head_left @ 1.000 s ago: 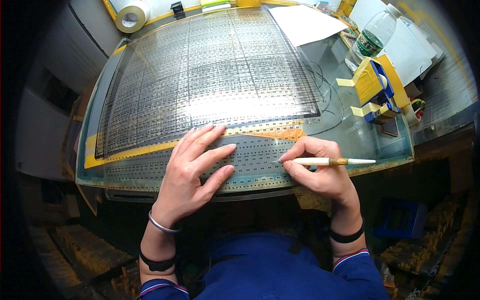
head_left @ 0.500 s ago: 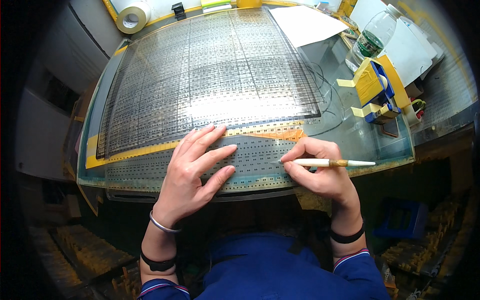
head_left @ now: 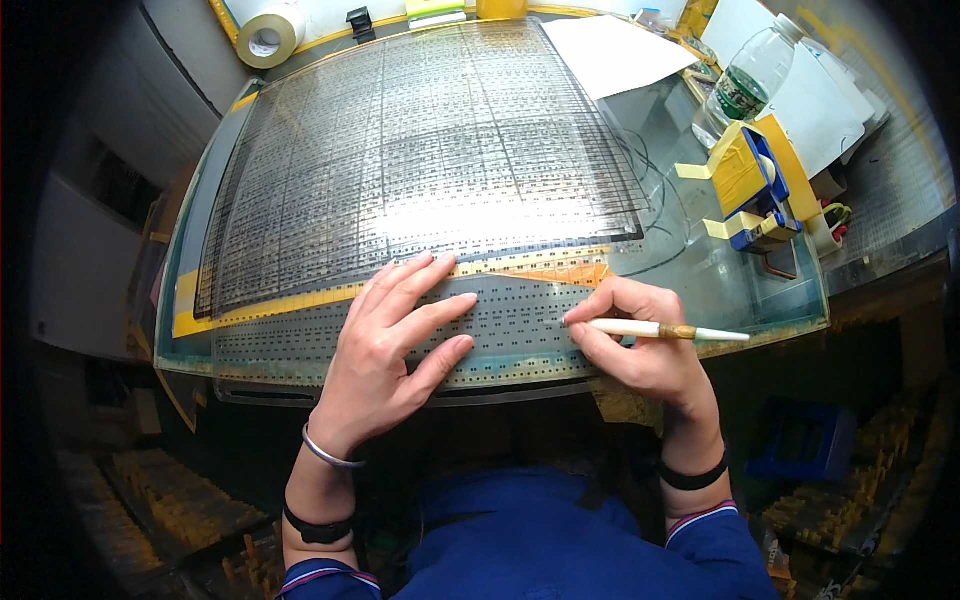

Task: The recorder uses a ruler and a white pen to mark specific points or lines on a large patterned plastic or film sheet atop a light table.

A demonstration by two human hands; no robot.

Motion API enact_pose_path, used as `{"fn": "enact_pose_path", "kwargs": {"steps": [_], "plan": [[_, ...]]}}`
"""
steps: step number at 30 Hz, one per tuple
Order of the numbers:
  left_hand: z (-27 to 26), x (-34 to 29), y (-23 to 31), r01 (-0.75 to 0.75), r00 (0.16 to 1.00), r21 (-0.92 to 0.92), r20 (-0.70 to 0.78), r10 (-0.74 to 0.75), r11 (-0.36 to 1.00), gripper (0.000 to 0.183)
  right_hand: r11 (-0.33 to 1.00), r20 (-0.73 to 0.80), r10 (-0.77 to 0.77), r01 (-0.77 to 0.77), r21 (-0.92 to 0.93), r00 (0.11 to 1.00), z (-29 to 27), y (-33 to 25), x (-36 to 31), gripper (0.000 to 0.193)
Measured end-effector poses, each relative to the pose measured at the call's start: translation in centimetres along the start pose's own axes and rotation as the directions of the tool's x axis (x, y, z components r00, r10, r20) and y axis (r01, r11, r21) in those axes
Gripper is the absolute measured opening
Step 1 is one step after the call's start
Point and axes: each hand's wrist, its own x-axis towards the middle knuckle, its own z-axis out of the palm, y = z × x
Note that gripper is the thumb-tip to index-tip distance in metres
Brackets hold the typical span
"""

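Observation:
A large transparent film (head_left: 420, 130), printed with rows of small dark marks and lines, covers most of the glass-topped table. My left hand (head_left: 385, 335) lies on its near part, fingers stretched out and holding nothing; the fingertips reach a yellow strip (head_left: 275, 305). To its right, my right hand (head_left: 640, 335) pinches a slim white pen-shaped tool (head_left: 715, 335) with a yellowish band round its middle. The tool's thin end points left, down at the dotted near part of the film; whether it touches cannot be made out. An orange strip (head_left: 575, 272) lies just beyond this hand.
A blue-and-yellow tape dispenser (head_left: 755, 190) stands at the right, with tape ends sticking out. Behind it is a clear bottle (head_left: 750, 85). White paper (head_left: 620, 55) lies at the far right, a tape roll (head_left: 268, 40) at the far left. The table's near edge (head_left: 770, 332) runs below my hands.
Both hands keep nearly the same places, and the tool stays in my right hand. The whole view has shifted very slightly; no thing has visibly been moved.

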Motion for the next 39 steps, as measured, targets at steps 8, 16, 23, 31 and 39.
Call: {"fn": "enact_pose_path", "kwargs": {"steps": [8, 16, 23, 31, 39], "plan": [[0.0, 0.0, 0.1, -0.007, 1.000, 0.001, -0.004, 0.007, 1.000, 0.034, 0.999, -0.023, 0.029, -0.029, 0.020, 0.999, 0.2, 0.2, 0.0, 0.009], [0.0, 0.0, 0.0, -0.005, 1.000, -0.004, -0.008, 0.005, 1.000, 0.034, 1.000, -0.043, 0.020, -0.019, 0.018, 0.999, 0.3, 0.3, 0.0, 0.009], [0.0, 0.0, 0.0, -0.014, 1.000, -0.008, -0.014, 0.014, 1.000, 0.035, 0.994, -0.016, 0.089, -0.088, 0.071, 0.996, 0.2, -0.1, -0.1, 0.008], [0.0, 0.0, -0.3, -0.020, 0.999, -0.025, -0.026, 0.019, 0.999, 0.036, 0.987, 0.094, 0.067, -0.080, 0.138, 0.993, -0.9, -0.2, -0.2, 0.009], [0.3, 0.5, -0.9, 0.003, 0.999, -0.018, -0.050, -0.004, 1.000, 0.037, 0.987, -0.268, -0.100, 0.130, 0.097, 0.958, 0.7, 0.7, 1.4, 0.026]]}}
